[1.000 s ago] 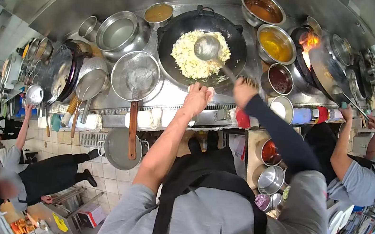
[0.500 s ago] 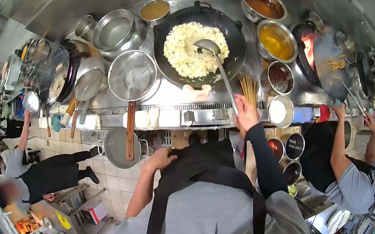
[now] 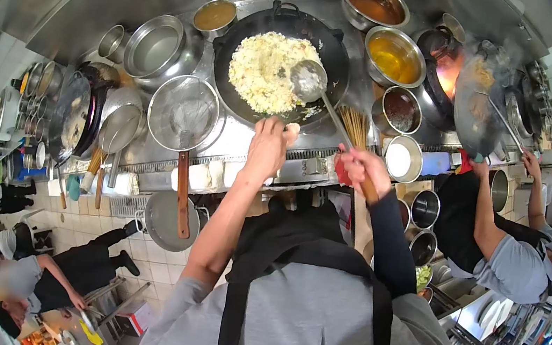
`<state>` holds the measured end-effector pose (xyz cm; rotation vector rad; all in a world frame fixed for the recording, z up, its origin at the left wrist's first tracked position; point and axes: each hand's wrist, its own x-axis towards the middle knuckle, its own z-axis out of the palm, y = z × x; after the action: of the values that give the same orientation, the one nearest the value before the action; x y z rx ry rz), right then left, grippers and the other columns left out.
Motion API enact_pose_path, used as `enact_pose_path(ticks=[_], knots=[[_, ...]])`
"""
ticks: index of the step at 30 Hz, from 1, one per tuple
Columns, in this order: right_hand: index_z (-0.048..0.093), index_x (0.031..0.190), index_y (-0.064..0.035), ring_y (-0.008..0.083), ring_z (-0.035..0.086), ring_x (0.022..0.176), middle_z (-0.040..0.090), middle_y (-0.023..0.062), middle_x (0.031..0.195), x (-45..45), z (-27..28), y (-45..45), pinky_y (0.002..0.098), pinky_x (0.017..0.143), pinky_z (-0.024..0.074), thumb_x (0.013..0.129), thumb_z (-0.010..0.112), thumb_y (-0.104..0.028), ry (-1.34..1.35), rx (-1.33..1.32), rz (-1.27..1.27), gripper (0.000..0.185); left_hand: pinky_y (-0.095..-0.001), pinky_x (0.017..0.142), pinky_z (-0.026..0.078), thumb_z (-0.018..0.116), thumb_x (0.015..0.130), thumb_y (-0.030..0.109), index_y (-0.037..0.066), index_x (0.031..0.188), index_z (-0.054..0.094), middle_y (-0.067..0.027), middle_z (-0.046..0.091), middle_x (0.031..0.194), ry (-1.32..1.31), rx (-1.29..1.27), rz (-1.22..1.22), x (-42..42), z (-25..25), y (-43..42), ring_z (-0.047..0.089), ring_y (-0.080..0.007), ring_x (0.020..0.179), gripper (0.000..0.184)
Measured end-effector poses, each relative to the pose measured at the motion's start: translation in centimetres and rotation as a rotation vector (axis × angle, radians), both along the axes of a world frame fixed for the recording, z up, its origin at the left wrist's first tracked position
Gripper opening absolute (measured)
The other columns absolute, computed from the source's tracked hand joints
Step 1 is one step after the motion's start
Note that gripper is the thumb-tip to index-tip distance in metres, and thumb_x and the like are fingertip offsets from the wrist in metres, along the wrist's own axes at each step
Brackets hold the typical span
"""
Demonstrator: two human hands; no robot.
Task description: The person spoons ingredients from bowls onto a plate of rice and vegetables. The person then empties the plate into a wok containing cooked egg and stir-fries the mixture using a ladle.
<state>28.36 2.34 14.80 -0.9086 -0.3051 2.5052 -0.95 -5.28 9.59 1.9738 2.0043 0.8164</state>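
Note:
A black wok (image 3: 333, 64) stands on the stove before me, holding pale yellow and white fried rice (image 3: 262, 72). My right hand (image 3: 368, 171) is wrapped around the wooden grip of a long metal ladle (image 3: 308, 82). The ladle's bowl rests at the right side of the rice, its rounded back facing up. At the wok's near rim, my left hand (image 3: 269, 149) is closed on a light cloth (image 3: 291, 132). Whatever lies under the cloth is hidden by my fingers.
Left of the wok lie a wire strainer (image 3: 183, 113) and a water pot (image 3: 154, 49). On the right are a bamboo brush (image 3: 353, 125), a bowl of yellow oil (image 3: 396, 57) and a pot of dark red sauce (image 3: 401, 112). A co-worker (image 3: 507, 233) works at a flaming wok on the right.
My left hand has come up from beside my waist to the cloth at the wok's rim. The ladle's bowl has moved right and turned over. The view has shifted slightly.

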Motion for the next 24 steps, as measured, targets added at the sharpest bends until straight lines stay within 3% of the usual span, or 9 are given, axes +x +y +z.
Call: enact_pose_path(ticks=[1, 6, 9, 13, 15, 17, 19, 21, 24], knots=[[0.052, 0.126, 0.0019, 0.0061, 0.043, 0.053, 0.054, 0.0031, 0.088, -0.5, -2.3, 1.1, 0.0219, 0.042, 0.035, 0.106, 0.055, -0.014, 0.166, -0.234, -0.114, 0.026, -0.0492, 0.104, 0.047, 0.062, 0.094, 0.009, -0.004, 0.121, 0.064, -0.023, 0.064, 0.122, 0.043, -0.001, -0.019, 0.0, -0.7, 0.6, 0.055, -0.044, 0.119, 0.029], [0.051, 0.128, -0.0001, 0.0055, 0.044, 0.053, 0.053, 0.0024, 0.085, -0.5, 1.8, -0.9, 0.0206, 0.041, 0.0365, 0.106, 0.056, -0.013, -0.124, 0.145, -0.005, 0.025, -0.0487, 0.101, 0.046, 0.054, 0.105, 0.024, -0.005, 0.114, 0.067, -0.0249, 0.069, 0.117, -0.055, -0.261, -0.005, 0.4, -1.5, 1.7, 0.058, -0.043, 0.113, 0.032], [0.052, 0.126, -0.0024, 0.0061, 0.045, 0.053, 0.053, 0.0016, 0.085, -0.3, -4.3, 2.6, 0.0222, 0.041, 0.0363, 0.107, 0.056, -0.013, 0.229, -0.284, -0.079, 0.023, -0.0474, 0.101, 0.045, 0.048, 0.109, 0.029, -0.003, 0.113, 0.068, -0.0237, 0.071, 0.112, 0.004, -0.303, -0.071, -0.2, -2.9, 1.7, 0.061, -0.0415, 0.112, 0.038], [0.057, 0.128, 0.0018, 0.0182, 0.06, 0.061, 0.062, 0.0106, 0.079, -5.9, 0.1, 1.0, 0.0355, 0.051, 0.0495, 0.099, 0.061, -0.013, -0.688, 0.791, 0.371, 0.033, -0.0521, 0.099, 0.045, 0.047, 0.11, 0.034, 0.0, 0.107, 0.07, -0.0249, 0.072, 0.106, -0.011, -0.284, -0.105, -0.3, -2.9, 3.2, 0.065, -0.0424, 0.104, 0.041], [0.051, 0.137, 0.0072, 0.0482, 0.066, 0.096, 0.069, 0.0297, 0.105, -5.1, 0.4, -1.3, 0.0484, 0.086, 0.0531, 0.095, 0.062, -0.015, -0.89, 1.299, 0.397, 0.05, -0.0534, 0.096, 0.047, 0.047, 0.11, 0.036, 0.0, 0.102, 0.069, -0.0256, 0.071, 0.103, -0.029, -0.328, -0.087, -0.4, -3.2, 3.7, 0.065, -0.0435, 0.102, 0.043], [0.05, 0.141, 0.0058, 0.0517, 0.064, 0.099, 0.069, 0.0296, 0.108, -3.3, 3.5, -3.8, 0.0497, 0.088, 0.0521, 0.094, 0.062, -0.014, -0.866, 1.418, 0.515, 0.053, -0.0536, 0.092, 0.048, 0.05, 0.108, 0.035, -0.001, 0.098, 0.068, -0.0256, 0.071, 0.098, -0.026, -0.23, -0.008, 1.1, -3.5, 2.2, 0.065, -0.0447, 0.098, 0.041], [0.051, 0.142, 0.0036, 0.0413, 0.069, 0.077, 0.07, 0.0227, 0.094, -0.5, 5.5, -6.0, 0.0461, 0.071, 0.0558, 0.097, 0.062, -0.014, -0.806, 1.791, 0.331, 0.049, -0.0538, 0.087, 0.049, 0.055, 0.107, 0.033, -0.001, 0.093, 0.066, -0.0251, 0.07, 0.092, -0.049, -0.135, 0.046, 2.1, -1.4, 0.8, 0.064, -0.0456, 0.093, 0.038], [0.051, 0.143, 0.0012, 0.022, 0.063, 0.053, 0.064, 0.0111, 0.079, 0.4, 16.3, -6.4, 0.0356, 0.049, 0.051, 0.101, 0.062, -0.013, -0.736, 0.793, 0.729, 0.046, -0.054, 0.083, 0.05, 0.059, 0.105, 0.03, 0.0, 0.088, 0.064, -0.0242, 0.069, 0.085, -0.104, -0.051, 0.065, 3.2, 5.6, -1.9, 0.064, -0.0461, 0.088, 0.035], [0.047, 0.151, -0.0031, 0.0079, 0.051, 0.042, 0.054, -0.0017, 0.069, 2.0, 13.4, -4.2, 0.0251, 0.038, 0.0392, 0.104, 0.054, -0.007, -0.632, 0.663, 0.732, 0.048, -0.0557, 0.073, 0.051, 0.06, 0.104, 0.03, 0.002, 0.083, 0.064, -0.0233, 0.069, 0.083, -0.221, -0.101, 0.054, 2.3, 7.6, -1.6, 0.063, -0.0446, 0.082, 0.035]])
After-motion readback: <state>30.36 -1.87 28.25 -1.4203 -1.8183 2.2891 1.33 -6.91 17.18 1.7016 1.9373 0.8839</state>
